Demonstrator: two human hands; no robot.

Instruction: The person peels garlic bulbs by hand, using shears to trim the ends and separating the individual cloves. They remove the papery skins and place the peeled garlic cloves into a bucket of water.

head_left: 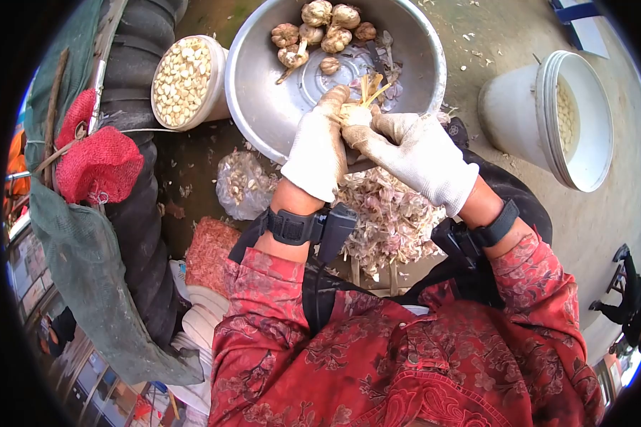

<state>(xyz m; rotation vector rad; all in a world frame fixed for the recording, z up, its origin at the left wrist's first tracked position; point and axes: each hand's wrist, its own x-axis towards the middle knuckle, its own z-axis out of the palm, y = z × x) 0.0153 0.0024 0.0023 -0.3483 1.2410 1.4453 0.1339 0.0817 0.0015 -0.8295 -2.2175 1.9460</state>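
Observation:
Both hands wear white gloves with soiled fingertips. My left hand (319, 146) and my right hand (417, 151) meet over the near rim of a metal basin (256, 92). Between their fingers is a pale garlic bulb (356, 114) with yellowish stalks pointing up and away. Fingers of both hands are closed round it. Several whole garlic bulbs (336, 39) lie at the far side of the basin, with a smaller one (329, 65) near its middle. Loose skins lie at the basin's right side. Below my hands is a heap of garlic skins (392, 220).
A white bucket of peeled cloves (183, 84) stands left of the basin. Another white bucket (513, 107) leans at the right. A plastic bag (246, 185), red netting (107, 165) and a dark ridged tube (139, 107) are at left. A person (637, 302) is far right.

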